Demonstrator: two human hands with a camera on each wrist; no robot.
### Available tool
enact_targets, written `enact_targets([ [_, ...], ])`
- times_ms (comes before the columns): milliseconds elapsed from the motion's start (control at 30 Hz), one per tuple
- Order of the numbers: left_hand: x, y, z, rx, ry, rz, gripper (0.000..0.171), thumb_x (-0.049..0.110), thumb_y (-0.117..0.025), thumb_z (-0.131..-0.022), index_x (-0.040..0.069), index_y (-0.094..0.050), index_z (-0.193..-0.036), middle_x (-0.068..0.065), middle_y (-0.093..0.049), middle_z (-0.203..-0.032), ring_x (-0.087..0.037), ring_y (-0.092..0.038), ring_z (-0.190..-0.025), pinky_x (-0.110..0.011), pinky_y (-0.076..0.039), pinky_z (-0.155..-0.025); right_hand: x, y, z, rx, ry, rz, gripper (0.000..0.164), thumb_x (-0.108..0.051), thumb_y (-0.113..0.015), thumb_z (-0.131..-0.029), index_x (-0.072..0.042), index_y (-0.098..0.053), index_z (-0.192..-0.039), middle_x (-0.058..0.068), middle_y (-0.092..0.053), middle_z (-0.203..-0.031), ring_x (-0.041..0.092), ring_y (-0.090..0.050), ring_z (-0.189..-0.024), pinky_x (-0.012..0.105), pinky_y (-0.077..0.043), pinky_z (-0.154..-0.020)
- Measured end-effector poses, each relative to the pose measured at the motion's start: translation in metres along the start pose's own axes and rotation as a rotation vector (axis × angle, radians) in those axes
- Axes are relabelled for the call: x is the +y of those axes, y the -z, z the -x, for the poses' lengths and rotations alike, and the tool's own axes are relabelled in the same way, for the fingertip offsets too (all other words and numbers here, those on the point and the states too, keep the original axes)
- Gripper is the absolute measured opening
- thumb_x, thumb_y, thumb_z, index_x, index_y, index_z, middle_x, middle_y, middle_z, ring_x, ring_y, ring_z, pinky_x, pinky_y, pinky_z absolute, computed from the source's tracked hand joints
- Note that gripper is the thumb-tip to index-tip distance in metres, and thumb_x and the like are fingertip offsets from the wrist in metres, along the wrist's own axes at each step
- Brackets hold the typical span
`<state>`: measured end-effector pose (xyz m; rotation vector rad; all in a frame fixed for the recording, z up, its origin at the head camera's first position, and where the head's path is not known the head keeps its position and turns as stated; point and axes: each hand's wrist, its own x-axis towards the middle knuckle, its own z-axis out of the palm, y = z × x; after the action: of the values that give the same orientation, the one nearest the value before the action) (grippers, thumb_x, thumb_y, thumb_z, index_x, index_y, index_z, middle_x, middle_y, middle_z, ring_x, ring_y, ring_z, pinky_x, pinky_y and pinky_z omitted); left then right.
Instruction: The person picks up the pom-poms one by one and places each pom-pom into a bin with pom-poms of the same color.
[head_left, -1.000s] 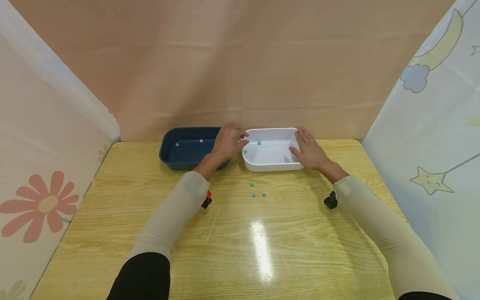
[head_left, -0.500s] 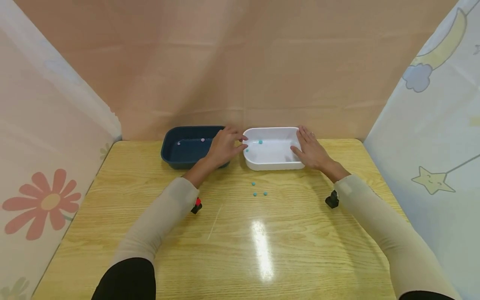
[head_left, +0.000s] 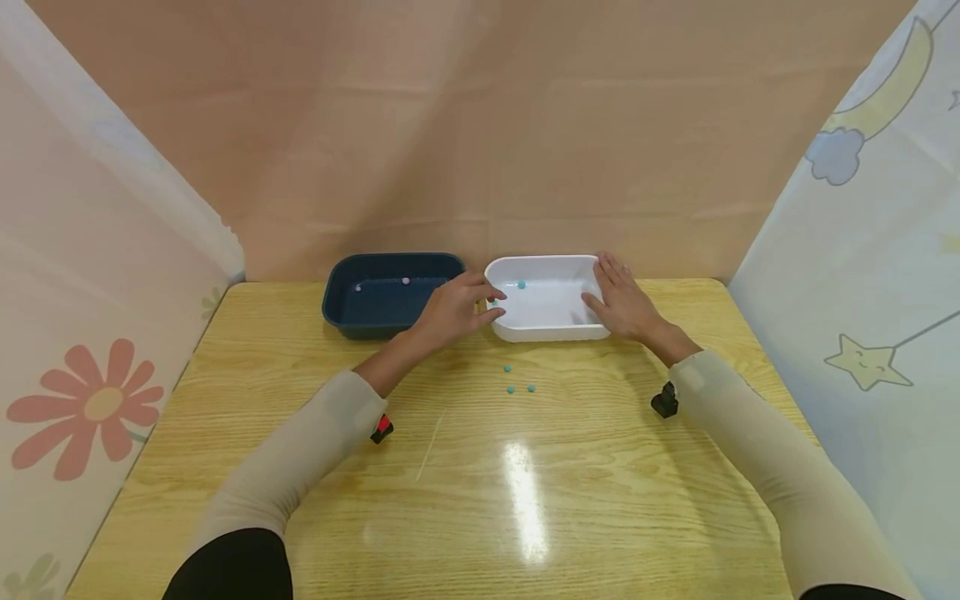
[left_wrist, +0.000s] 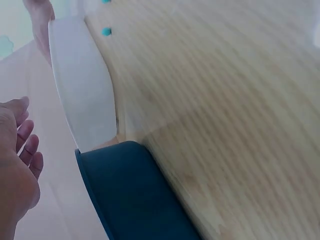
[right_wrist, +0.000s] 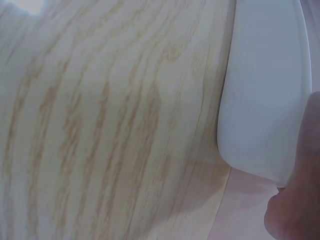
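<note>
My left hand [head_left: 452,308] hovers between the dark blue bin [head_left: 375,321] and the left end of the white bin [head_left: 551,312], thumb and index finger apart. In the left wrist view its fingers [left_wrist: 29,145] are loosely bent, with nothing visible in them. My right hand [head_left: 628,307] rests on the white bin's right end with straight fingers, the thumb over the inside. Inside the white bin lie a teal bead [head_left: 521,285] and another teal bead [head_left: 492,300] seen between my left fingers. A pink bead [head_left: 406,281] and a paler bead [head_left: 358,288] sit in the blue bin.
Three small teal beads [head_left: 511,389] lie on the wooden table [head_left: 450,500] in front of the white bin. A brown cloth [head_left: 480,150] hangs behind the bins. Patterned cloths stand at both sides, one with a flower [head_left: 102,406].
My left hand has come nearer and slightly right, its fingertips now over the white bin's left end. Its forearm has swung left. My right hand stays on the white bin.
</note>
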<state>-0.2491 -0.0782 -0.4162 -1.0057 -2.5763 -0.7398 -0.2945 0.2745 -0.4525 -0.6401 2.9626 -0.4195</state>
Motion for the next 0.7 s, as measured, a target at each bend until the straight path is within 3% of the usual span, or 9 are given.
enact_targets([
  [233,0.005,-0.003,0.011,-0.079,-0.004,0.051,0.022,0.022,-0.081,-0.096,0.009,-0.083,-0.114,-0.002,-0.076,-0.095,-0.013,-0.061,-0.068,-0.024,-0.046,-0.058,0.001,-0.001,0.0,0.001,0.005,-0.001,0.081,-0.046,-0.031,-0.116,0.011,-0.003,-0.165,0.025,0.009,-0.175,0.039,0.01,-0.163,0.055,0.005,-0.131],
  [700,0.004,-0.017,0.029,-0.24,-0.048,0.116,0.015,0.023,-0.08,-0.098,0.011,-0.085,-0.107,0.004,-0.074,-0.093,-0.007,-0.058,-0.07,-0.02,-0.046,-0.06,0.001,0.0,0.0,-0.006,0.002,0.01,0.079,-0.044,-0.031,-0.116,0.012,-0.002,-0.164,0.025,0.01,-0.175,0.041,0.01,-0.163,0.056,0.004,-0.131],
])
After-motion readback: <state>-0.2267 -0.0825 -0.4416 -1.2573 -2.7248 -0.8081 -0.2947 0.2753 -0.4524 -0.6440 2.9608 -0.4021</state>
